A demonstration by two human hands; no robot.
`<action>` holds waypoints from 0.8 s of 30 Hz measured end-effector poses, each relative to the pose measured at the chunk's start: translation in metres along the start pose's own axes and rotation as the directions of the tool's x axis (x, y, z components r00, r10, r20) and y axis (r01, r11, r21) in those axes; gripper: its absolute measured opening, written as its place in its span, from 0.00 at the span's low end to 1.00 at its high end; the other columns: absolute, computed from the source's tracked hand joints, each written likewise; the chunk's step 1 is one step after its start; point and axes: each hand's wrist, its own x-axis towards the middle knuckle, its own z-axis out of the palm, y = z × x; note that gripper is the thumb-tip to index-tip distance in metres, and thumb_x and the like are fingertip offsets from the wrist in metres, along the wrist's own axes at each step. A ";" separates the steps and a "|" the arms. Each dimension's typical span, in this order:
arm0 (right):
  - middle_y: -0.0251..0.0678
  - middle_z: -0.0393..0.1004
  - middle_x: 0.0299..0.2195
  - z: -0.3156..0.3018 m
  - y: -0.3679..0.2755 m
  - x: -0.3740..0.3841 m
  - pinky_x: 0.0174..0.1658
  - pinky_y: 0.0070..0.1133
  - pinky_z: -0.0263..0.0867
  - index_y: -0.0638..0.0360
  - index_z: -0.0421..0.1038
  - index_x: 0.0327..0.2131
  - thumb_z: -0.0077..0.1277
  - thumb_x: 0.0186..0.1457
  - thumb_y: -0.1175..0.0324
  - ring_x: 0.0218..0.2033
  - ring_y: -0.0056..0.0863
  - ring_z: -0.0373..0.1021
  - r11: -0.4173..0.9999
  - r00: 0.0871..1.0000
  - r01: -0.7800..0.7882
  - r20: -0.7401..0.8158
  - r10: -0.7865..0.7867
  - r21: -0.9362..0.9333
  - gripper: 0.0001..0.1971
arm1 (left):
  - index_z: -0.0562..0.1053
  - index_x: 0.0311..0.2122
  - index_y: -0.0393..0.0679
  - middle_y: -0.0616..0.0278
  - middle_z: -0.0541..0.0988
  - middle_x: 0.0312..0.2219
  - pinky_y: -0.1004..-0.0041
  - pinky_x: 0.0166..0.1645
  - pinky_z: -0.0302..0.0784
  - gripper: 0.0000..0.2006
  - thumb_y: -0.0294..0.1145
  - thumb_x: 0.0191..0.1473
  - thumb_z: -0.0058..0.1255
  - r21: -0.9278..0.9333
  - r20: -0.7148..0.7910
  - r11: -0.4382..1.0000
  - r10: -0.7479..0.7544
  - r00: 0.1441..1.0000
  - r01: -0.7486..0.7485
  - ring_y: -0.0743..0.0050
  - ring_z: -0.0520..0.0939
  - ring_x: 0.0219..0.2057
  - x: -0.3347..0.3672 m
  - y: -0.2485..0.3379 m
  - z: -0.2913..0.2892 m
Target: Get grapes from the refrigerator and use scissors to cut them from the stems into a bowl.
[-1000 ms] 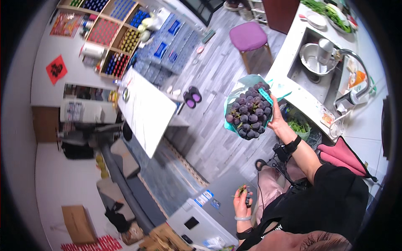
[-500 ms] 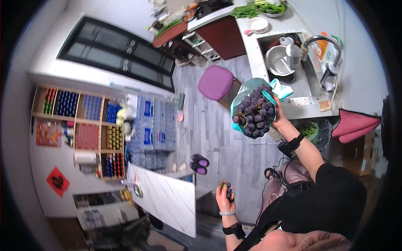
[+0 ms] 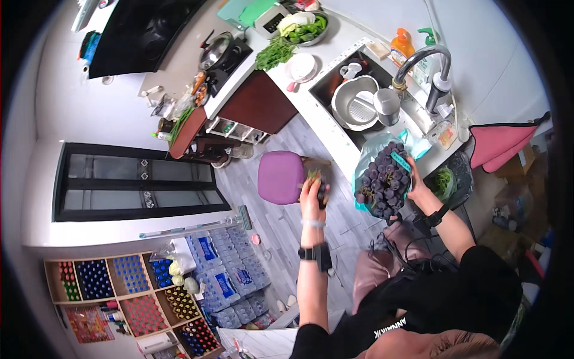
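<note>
My right hand (image 3: 417, 184) grips the side of an open teal plastic bag (image 3: 371, 149). A large bunch of dark purple grapes (image 3: 382, 179) with a teal label strip fills the bag, which hangs by the counter's front edge. My left hand (image 3: 311, 202) is closed around a small bunch of dark grapes (image 3: 323, 192), with green stem showing above the fingers. That hand is to the left of the bag, over the floor and beside the purple stool. Beyond the bag, a light-coloured basin (image 3: 343, 107) and a grey-white cylindrical container (image 3: 387, 109) sit in the sink.
A curved faucet (image 3: 443, 58) rises at the sink's right. Soap bottles (image 3: 402, 46) stand behind it. Leafy greens (image 3: 276, 55) and a white bowl (image 3: 301, 67) lie on the counter. A purple-seated stool (image 3: 280, 177) stands left; a pink cloth (image 3: 499, 146) hangs right.
My left hand has moved up and forward with the small bunch of grapes, nearer the bag. My right hand still holds the bag. The view has turned toward the counter and stove.
</note>
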 end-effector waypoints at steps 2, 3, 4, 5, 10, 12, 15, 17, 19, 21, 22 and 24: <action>0.37 0.70 0.44 -0.005 -0.003 0.001 0.50 0.32 0.62 0.56 0.67 0.45 0.38 0.53 0.48 0.44 0.32 0.68 0.999 0.994 0.049 -0.094 -0.048 0.011 0.25 | 0.68 0.41 0.39 0.64 0.72 0.30 0.83 0.18 0.61 0.10 0.28 0.53 0.45 0.041 0.051 0.996 -0.084 0.995 0.082 0.76 0.75 0.26 0.050 -0.001 0.019; 0.37 0.71 0.43 -0.010 -0.002 0.003 0.49 0.32 0.63 0.56 0.68 0.44 0.39 0.52 0.48 0.43 0.32 0.69 0.996 0.979 0.090 -0.183 -0.085 0.020 0.25 | 0.68 0.39 0.39 0.64 0.72 0.29 0.82 0.18 0.62 0.09 0.29 0.52 0.46 0.059 0.103 0.991 -0.122 0.987 0.116 0.76 0.75 0.26 0.077 -0.005 0.028; 0.36 0.72 0.42 -0.023 -0.002 0.005 0.48 0.32 0.64 0.56 0.69 0.44 0.41 0.51 0.47 0.42 0.32 0.70 0.992 0.970 0.124 -0.213 -0.114 0.035 0.25 | 0.68 0.38 0.40 0.64 0.72 0.28 0.82 0.18 0.62 0.09 0.29 0.52 0.47 0.082 0.163 0.983 -0.175 0.971 0.163 0.75 0.76 0.26 0.103 -0.009 0.038; 0.36 0.72 0.42 -0.020 -0.001 0.007 0.48 0.32 0.64 0.56 0.69 0.44 0.41 0.51 0.47 0.42 0.32 0.70 0.988 0.965 0.147 -0.226 -0.134 0.044 0.25 | 0.68 0.38 0.40 0.64 0.72 0.27 0.82 0.17 0.62 0.10 0.30 0.50 0.49 0.113 0.171 0.976 -0.201 0.964 0.184 0.74 0.76 0.25 0.130 -0.015 0.047; 0.36 0.72 0.42 -0.007 0.008 0.020 0.48 0.31 0.64 0.55 0.69 0.44 0.42 0.50 0.46 0.41 0.32 0.70 0.948 0.901 0.317 -0.324 -0.289 0.035 0.25 | 0.66 0.31 0.40 0.59 0.72 0.23 0.81 0.15 0.65 0.06 0.29 0.49 0.47 0.195 0.245 0.926 -0.365 0.898 0.323 0.72 0.76 0.21 0.256 -0.053 0.079; 0.36 0.72 0.42 -0.008 0.011 0.033 0.48 0.31 0.64 0.55 0.69 0.44 0.42 0.50 0.47 0.41 0.32 0.70 0.917 0.865 0.398 -0.348 -0.361 0.039 0.25 | 0.66 0.32 0.40 0.58 0.72 0.23 0.80 0.15 0.64 0.06 0.29 0.49 0.47 0.215 0.204 0.893 -0.438 0.876 0.397 0.70 0.76 0.21 0.291 -0.068 0.091; 0.35 0.72 0.42 0.007 0.028 0.042 0.48 0.31 0.63 0.54 0.69 0.44 0.43 0.50 0.47 0.42 0.31 0.69 0.866 0.812 0.490 -0.411 -0.413 0.097 0.24 | 0.66 0.34 0.40 0.57 0.73 0.25 0.78 0.15 0.64 0.07 0.28 0.49 0.46 0.363 0.208 0.825 -0.526 0.825 0.434 0.68 0.77 0.22 0.330 -0.083 0.097; 0.34 0.72 0.41 0.012 0.037 0.052 0.49 0.30 0.62 0.54 0.70 0.42 0.43 0.50 0.47 0.42 0.31 0.69 0.806 0.737 0.582 -0.491 -0.464 0.111 0.23 | 0.66 0.34 0.39 0.57 0.73 0.25 0.78 0.15 0.65 0.08 0.29 0.49 0.46 0.463 0.216 0.769 -0.580 0.785 0.441 0.68 0.77 0.22 0.343 -0.094 0.109; 0.33 0.73 0.41 0.018 0.048 0.060 0.49 0.30 0.62 0.54 0.70 0.41 0.44 0.50 0.47 0.42 0.30 0.69 0.749 0.666 0.651 -0.564 -0.489 0.119 0.23 | 0.66 0.34 0.39 0.57 0.73 0.25 0.78 0.15 0.65 0.08 0.30 0.50 0.46 0.492 0.234 0.723 -0.647 0.726 0.485 0.68 0.77 0.22 0.356 -0.100 0.115; 0.33 0.73 0.40 0.024 0.056 0.073 0.49 0.30 0.62 0.54 0.71 0.41 0.44 0.50 0.47 0.42 0.30 0.69 0.711 0.619 0.692 -0.606 -0.499 0.122 0.23 | 0.66 0.34 0.39 0.57 0.73 0.25 0.78 0.16 0.66 0.08 0.30 0.50 0.45 0.509 0.243 0.685 -0.696 0.676 0.521 0.69 0.77 0.22 0.371 -0.106 0.119; 0.33 0.73 0.40 0.026 0.057 0.083 0.49 0.29 0.61 0.54 0.71 0.40 0.45 0.50 0.47 0.42 0.30 0.69 0.693 0.609 0.708 -0.613 -0.503 0.135 0.22 | 0.67 0.32 0.38 0.55 0.73 0.22 0.76 0.15 0.65 0.08 0.31 0.49 0.45 0.492 0.228 0.688 -0.693 0.684 0.533 0.68 0.76 0.20 0.379 -0.107 0.119; 0.33 0.73 0.40 0.041 0.056 0.101 0.49 0.29 0.62 0.54 0.71 0.40 0.46 0.49 0.47 0.41 0.30 0.69 0.693 0.613 0.708 -0.606 -0.507 0.137 0.22 | 0.68 0.32 0.37 0.53 0.73 0.21 0.74 0.15 0.63 0.10 0.33 0.48 0.45 0.533 0.192 0.673 -0.687 0.701 0.513 0.67 0.75 0.19 0.393 -0.106 0.116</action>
